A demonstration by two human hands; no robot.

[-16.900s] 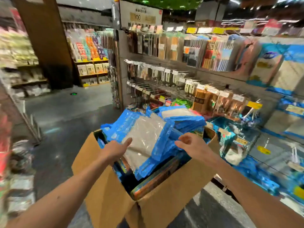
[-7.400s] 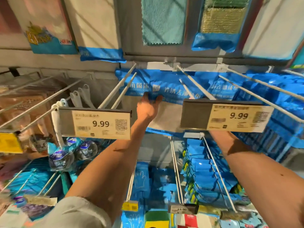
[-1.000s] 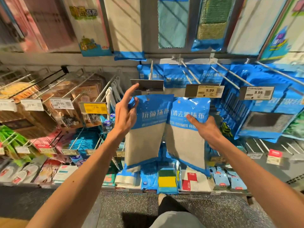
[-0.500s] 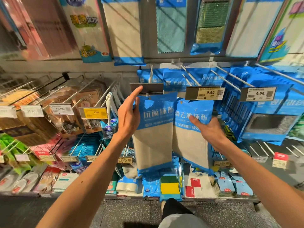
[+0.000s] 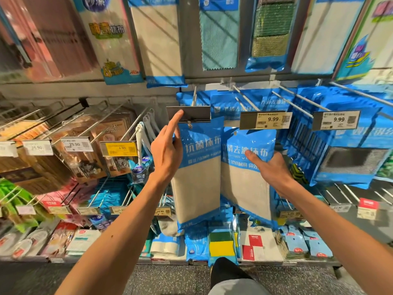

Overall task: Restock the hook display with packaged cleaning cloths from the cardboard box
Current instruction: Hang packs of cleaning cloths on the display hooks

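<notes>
Restocking at the hook display, head view. The left hand (image 5: 168,154) grips the left edge of the left cloth pack (image 5: 197,171); its forefinger is straight and touches the blank label holder (image 5: 188,113) at the near end of the left hook (image 5: 194,96). The right hand (image 5: 270,169) pinches the right cloth pack (image 5: 244,184), thumb across the printed front and fingers hidden behind it.

Change over the last second: both packs have been raised. The left pack's top edge, earlier well below the label holder, now sits just under it, and its hanging hole appears to meet the hook tip. The forefinger has moved up onto the holder, probably to tip it clear. The right pack has risen less: its hole lies just below the 9.99 price tag (image 5: 264,120) and apart from the right hook (image 5: 246,101) behind that tag.

Reading: the left pack is at the point of threading and the right one follows. Both are held side by side, near the viewer, in front of the blue stock hanging further back. The cardboard box is out of view, so the remaining stock cannot be judged.
</notes>
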